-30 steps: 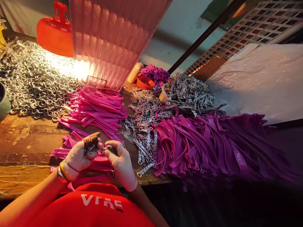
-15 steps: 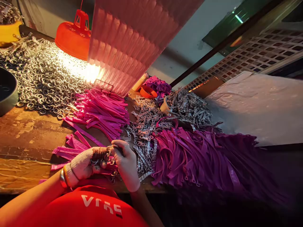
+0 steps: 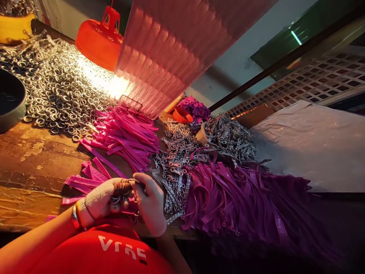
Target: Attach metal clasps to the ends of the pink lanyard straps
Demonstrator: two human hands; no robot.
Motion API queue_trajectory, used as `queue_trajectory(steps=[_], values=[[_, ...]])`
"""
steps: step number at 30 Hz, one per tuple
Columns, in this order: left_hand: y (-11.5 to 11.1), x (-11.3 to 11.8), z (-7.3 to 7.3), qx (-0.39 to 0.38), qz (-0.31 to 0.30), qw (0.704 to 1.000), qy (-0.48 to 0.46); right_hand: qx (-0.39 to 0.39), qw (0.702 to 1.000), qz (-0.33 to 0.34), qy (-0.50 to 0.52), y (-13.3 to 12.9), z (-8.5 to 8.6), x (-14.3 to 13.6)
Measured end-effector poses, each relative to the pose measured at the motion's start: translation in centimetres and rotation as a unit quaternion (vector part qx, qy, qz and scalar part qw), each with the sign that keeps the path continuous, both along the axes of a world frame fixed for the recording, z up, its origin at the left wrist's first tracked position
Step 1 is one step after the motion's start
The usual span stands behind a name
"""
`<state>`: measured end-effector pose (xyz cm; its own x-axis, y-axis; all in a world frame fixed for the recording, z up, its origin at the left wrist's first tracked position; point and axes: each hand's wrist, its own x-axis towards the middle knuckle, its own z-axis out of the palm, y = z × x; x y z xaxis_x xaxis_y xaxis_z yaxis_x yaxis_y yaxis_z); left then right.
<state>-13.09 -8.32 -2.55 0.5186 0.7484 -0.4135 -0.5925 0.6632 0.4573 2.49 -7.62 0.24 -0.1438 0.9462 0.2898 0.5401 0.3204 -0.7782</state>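
My left hand (image 3: 101, 198), in a pale glove with brown wrapping on a finger, is closed around several metal rings (image 3: 116, 199). My right hand (image 3: 151, 205) meets it at the fingertips, thumb and fingers pinched on a small metal piece whose kind I cannot make out. Magenta straps (image 3: 85, 179) lie under and behind my left hand, and a larger bundle of magenta straps (image 3: 128, 133) is farther back. To the right of my right hand are silver metal links with end loops (image 3: 173, 190).
A big heap of metal rings (image 3: 62, 87) lies at the back left under a lit red lamp (image 3: 98, 43). A dark bowl (image 3: 19, 110) stands at the left edge. Purple straps (image 3: 228, 198) spread rightward over the table edge. A translucent ribbed sheet (image 3: 171, 45) hangs behind the lamp.
The view has shifted slightly, moving the background a little rightward. My hands stay together; my right fingertips have drawn slightly closer to my left finger, and the ring between them shows less.
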Motion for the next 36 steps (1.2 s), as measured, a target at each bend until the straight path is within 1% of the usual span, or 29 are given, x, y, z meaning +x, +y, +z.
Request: queue_trajectory(steps=[4,6,9,11,12,13,14,15,16,17,18,19,20,21,23,25,27,29,31,32,33,34,36], values=[[-0.3,-0.4,-0.4,0.077,0.026,0.994,0.069,0.013,1.000,0.003,-0.009,0.1,-0.2,0.1],[-0.3,-0.5,-0.5,0.097,0.048,0.991,0.081,0.025,0.999,0.011,-0.020,0.3,-0.4,0.0],[-0.2,-0.3,-0.4,0.083,0.068,0.991,0.076,0.076,0.994,0.044,-0.065,0.4,-0.7,-0.5],[0.0,-0.1,-0.2,0.075,0.060,0.991,0.091,0.105,0.987,0.074,-0.096,0.2,-0.7,-0.9],[0.1,0.0,-0.1,0.074,0.056,0.991,0.098,0.101,0.987,0.086,-0.093,-0.1,-0.5,-1.0],[0.2,0.1,0.1,0.084,0.057,0.989,0.111,0.081,0.990,0.090,-0.073,-0.3,-0.2,-1.1],[0.3,0.2,0.3,0.110,0.061,0.983,0.135,0.043,0.995,0.083,-0.039,-0.6,0.2,-1.1],[0.4,0.2,0.6,0.148,0.072,0.971,0.175,-0.007,0.998,0.067,0.003,-0.8,0.7,-1.0],[0.4,0.2,0.9,0.196,0.086,0.951,0.225,-0.062,0.996,0.043,0.046,-1.0,1.3,-0.9],[0.5,0.1,1.3,0.245,0.096,0.924,0.276,-0.116,0.989,0.018,0.085,-1.0,1.8,-0.7],[0.6,-0.1,1.7,0.284,0.094,0.901,0.316,-0.164,0.979,-0.002,0.120,-1.0,2.3,-0.4],[0.7,-0.3,2.0,0.302,0.076,0.890,0.333,-0.200,0.968,-0.013,0.151,-0.8,2.7,-0.2],[0.8,-0.5,2.3,0.297,0.044,0.898,0.323,-0.224,0.958,-0.020,0.176,-0.6,3.1,0.0],[0.8,-0.7,2.5,0.278,0.003,0.915,0.292,-0.234,0.953,-0.025,0.190,-0.4,3.3,0.2],[0.8,-1.0,2.5,0.220,-0.070,0.951,0.206,-0.219,0.958,-0.037,0.181,0.1,3.5,0.5],[0.6,-1.1,1.9,0.170,-0.103,0.971,0.131,-0.169,0.975,-0.046,0.136,0.4,3.2,0.6],[0.3,-0.8,1.1,0.132,-0.108,0.982,0.085,-0.107,0.989,-0.046,0.087,0.4,2.6,0.4],[0.0,-0.2,0.3,0.107,-0.085,0.988,0.066,-0.034,0.999,-0.019,0.032,0.2,1.9,0.2],[-0.1,0.4,-0.1,0.098,-0.027,0.993,0.062,0.013,0.999,0.046,-0.017,-0.5,1.5,0.1],[-0.1,0.5,-0.2,0.100,0.001,0.993,0.068,0.014,0.997,0.074,-0.026,-0.9,1.5,0.1],[0.0,0.5,-0.2,0.114,0.028,0.989,0.094,-0.001,0.996,0.084,-0.022,-1.3,1.8,0.2],[0.2,0.4,-0.1,0.138,0.057,0.979,0.139,-0.024,0.997,0.073,-0.005,-1.6,2.2,0.4],[0.7,-0.3,0.0,0.190,0.116,0.940,0.257,-0.079,0.996,0.016,0.049,-2.1,3.3,0.8]])
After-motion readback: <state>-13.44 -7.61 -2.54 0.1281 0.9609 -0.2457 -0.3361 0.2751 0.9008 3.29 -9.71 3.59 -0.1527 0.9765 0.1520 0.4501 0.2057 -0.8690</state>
